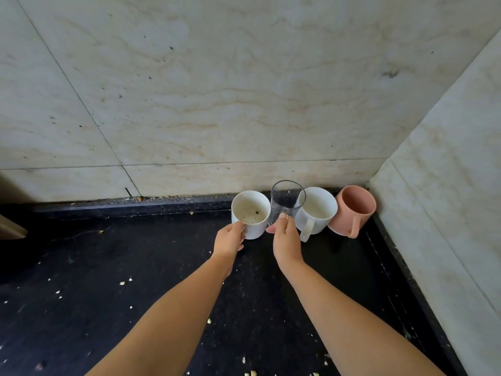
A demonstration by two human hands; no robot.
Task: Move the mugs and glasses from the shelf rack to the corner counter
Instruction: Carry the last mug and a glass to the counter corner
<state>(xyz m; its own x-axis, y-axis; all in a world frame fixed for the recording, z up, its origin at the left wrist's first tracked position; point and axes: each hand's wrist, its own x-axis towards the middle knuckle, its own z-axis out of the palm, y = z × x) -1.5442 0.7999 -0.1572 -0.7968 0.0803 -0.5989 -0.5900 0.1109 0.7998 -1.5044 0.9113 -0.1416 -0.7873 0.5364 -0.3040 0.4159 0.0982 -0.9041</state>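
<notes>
Pink mug (353,210) and handled white mug (315,210) already stand in the far right corner of the dark surface (108,294), while the left hand (230,238) grips another white mug (250,214) and the right hand (286,240) pinches a clear glass (287,203), both seemingly being set down; the shelf rack lies out of view.

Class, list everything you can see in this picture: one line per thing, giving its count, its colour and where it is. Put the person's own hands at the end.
white mugs: 2, white; one at the left end of the row, specks inside, one right of the glass with its handle toward the camera
glass: 1, clear; between the two white mugs
pink mug: 1, pink; at the right end, in the corner by the walls
counter: 1, black, strewn with pale crumbs; under the row
walls: 2, pale veined stone tile; behind and to the right
left hand: 1; grips the left white mug
right hand: 1; holds the glass near its base
</notes>
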